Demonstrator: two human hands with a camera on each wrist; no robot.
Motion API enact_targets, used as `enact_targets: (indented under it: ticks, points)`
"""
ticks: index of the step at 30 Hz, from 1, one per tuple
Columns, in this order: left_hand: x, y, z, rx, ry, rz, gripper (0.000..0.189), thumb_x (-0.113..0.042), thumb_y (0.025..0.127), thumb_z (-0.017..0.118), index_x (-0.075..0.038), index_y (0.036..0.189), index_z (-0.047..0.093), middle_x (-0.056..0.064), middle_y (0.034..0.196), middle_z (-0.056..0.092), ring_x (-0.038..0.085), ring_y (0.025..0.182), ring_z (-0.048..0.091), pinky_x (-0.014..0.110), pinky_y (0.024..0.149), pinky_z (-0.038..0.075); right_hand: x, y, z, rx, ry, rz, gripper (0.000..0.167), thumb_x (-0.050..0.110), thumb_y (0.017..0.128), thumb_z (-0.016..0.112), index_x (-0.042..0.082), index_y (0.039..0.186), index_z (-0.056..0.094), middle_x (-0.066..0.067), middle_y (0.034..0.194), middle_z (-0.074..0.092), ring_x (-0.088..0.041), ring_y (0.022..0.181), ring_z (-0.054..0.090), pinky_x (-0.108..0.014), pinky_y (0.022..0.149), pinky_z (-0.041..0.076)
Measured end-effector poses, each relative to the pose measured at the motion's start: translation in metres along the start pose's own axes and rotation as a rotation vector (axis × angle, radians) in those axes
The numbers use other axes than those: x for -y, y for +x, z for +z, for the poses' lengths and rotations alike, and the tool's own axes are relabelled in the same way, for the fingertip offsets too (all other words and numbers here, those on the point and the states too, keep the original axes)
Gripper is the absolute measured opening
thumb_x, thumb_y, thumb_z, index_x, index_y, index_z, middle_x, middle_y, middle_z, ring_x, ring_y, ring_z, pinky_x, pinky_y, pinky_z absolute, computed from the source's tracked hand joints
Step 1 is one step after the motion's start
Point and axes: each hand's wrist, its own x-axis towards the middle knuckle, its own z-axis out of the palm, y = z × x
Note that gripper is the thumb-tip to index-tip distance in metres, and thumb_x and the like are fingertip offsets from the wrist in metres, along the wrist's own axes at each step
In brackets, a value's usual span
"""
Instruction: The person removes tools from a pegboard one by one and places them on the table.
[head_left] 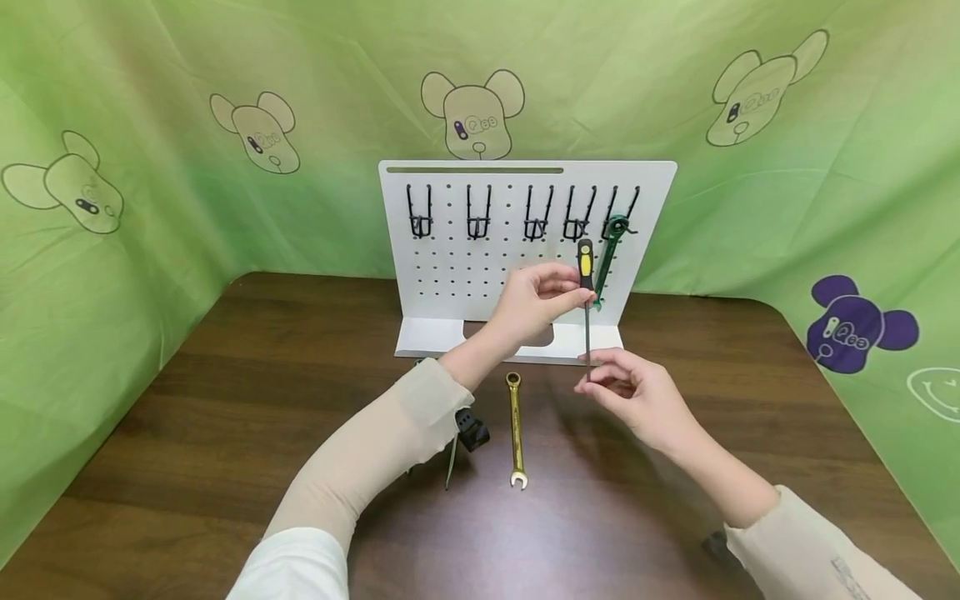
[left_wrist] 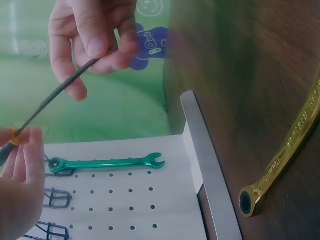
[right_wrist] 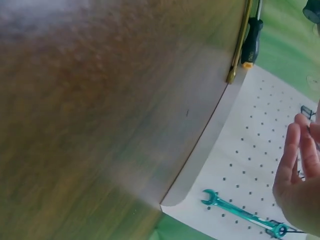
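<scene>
A screwdriver (head_left: 586,265) with a black and yellow handle hangs upright in front of the pegboard, handle up. My left hand (head_left: 525,302) grips it around the lower handle. Lower down, my right hand (head_left: 637,398) pinches the thin dark shaft near its tip, which the fingers hide; the left wrist view shows thumb and fingers closed there. Just behind the handle, a green wrench (head_left: 606,265) hangs from the rightmost hook of the white pegboard (head_left: 480,271). On the table below lies a gold wrench (head_left: 517,429), its open end toward me.
Several black wire hooks (head_left: 478,212) line the board's upper part. Another screwdriver (right_wrist: 251,45) lies beside the gold wrench, mostly covered by the left forearm in the head view. Green curtains (head_left: 337,217) enclose the brown table (head_left: 247,367).
</scene>
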Motion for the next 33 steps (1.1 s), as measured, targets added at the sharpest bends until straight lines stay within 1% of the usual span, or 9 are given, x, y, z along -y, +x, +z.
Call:
enact_targets:
  ticks: [2,5,8,15,17,21,24,28,33]
  points:
    - [0.002,-0.001,0.001,0.014,-0.012,-0.004,0.028,-0.01,0.089,0.074,0.001,0.114,0.067,0.018,0.109,0.074,0.013,0.094,0.072,0.017,0.083,0.055,0.002,-0.005,0.001,-0.013,-0.064,0.004,0.028,-0.009,0.086,0.069,-0.005,0.112,0.062,-0.012,0.083,0.075,0.007,0.077,0.067,-0.011,0.069,0.053]
    - [0.004,-0.003,0.001,0.026,-0.019,-0.009,0.029,-0.009,0.089,0.074,0.001,0.115,0.066,0.019,0.11,0.073,0.011,0.092,0.071,0.016,0.08,0.054,0.005,-0.01,0.002,-0.014,-0.092,0.015,0.029,-0.009,0.085,0.07,-0.003,0.113,0.062,-0.013,0.082,0.075,0.005,0.076,0.067,-0.01,0.07,0.053]
    - [0.004,-0.006,0.001,0.037,-0.027,-0.027,0.031,-0.008,0.089,0.074,0.0,0.118,0.066,0.019,0.111,0.073,0.01,0.091,0.07,0.016,0.075,0.053,0.006,-0.014,0.002,-0.005,-0.082,0.022,0.03,-0.009,0.085,0.07,-0.002,0.113,0.062,-0.011,0.081,0.075,0.004,0.076,0.068,-0.009,0.073,0.053]
    - [0.004,-0.011,-0.002,0.062,-0.028,-0.029,0.035,-0.008,0.09,0.072,0.002,0.123,0.063,0.02,0.113,0.071,0.009,0.094,0.07,0.017,0.082,0.055,0.005,-0.023,-0.001,0.049,-0.042,0.016,0.033,-0.009,0.085,0.07,-0.002,0.117,0.062,-0.006,0.083,0.075,0.002,0.078,0.07,-0.011,0.072,0.054]
    - [0.005,-0.012,-0.004,0.062,-0.022,-0.027,0.035,-0.007,0.09,0.072,0.002,0.123,0.063,0.02,0.113,0.071,0.008,0.092,0.069,0.017,0.081,0.054,0.005,-0.025,-0.002,0.071,-0.028,0.018,0.034,-0.008,0.086,0.07,-0.003,0.119,0.061,-0.005,0.084,0.075,0.002,0.08,0.07,-0.011,0.072,0.054]
    - [0.009,-0.015,-0.005,0.067,-0.033,-0.062,0.038,-0.007,0.09,0.073,0.001,0.125,0.062,0.02,0.112,0.071,0.005,0.087,0.067,0.019,0.073,0.055,0.004,-0.029,-0.001,0.113,0.01,0.022,0.032,-0.009,0.087,0.068,-0.008,0.118,0.06,-0.006,0.085,0.075,-0.001,0.08,0.071,-0.013,0.072,0.055]
    - [0.011,-0.018,-0.005,0.076,-0.026,-0.088,0.039,-0.007,0.089,0.073,-0.001,0.126,0.062,0.019,0.111,0.072,0.005,0.086,0.066,0.02,0.072,0.056,0.003,-0.03,0.002,0.147,0.032,0.02,0.03,-0.009,0.087,0.067,-0.009,0.116,0.059,-0.006,0.085,0.075,-0.002,0.079,0.071,-0.015,0.071,0.056]
    - [0.013,-0.02,-0.008,0.095,0.004,-0.082,0.037,-0.007,0.089,0.073,-0.001,0.124,0.063,0.018,0.108,0.072,0.007,0.088,0.067,0.022,0.078,0.057,0.002,-0.032,0.004,0.186,0.044,0.014,0.028,-0.009,0.088,0.067,-0.009,0.115,0.058,-0.006,0.083,0.075,-0.003,0.078,0.071,-0.016,0.069,0.055]
    - [0.016,-0.021,-0.012,0.102,0.003,-0.073,0.042,-0.007,0.089,0.073,-0.002,0.128,0.061,0.019,0.107,0.073,0.011,0.09,0.069,0.024,0.084,0.058,0.003,-0.034,0.006,0.218,0.042,0.009,0.028,-0.007,0.088,0.067,-0.007,0.115,0.058,-0.004,0.081,0.076,-0.003,0.079,0.071,-0.016,0.07,0.052]
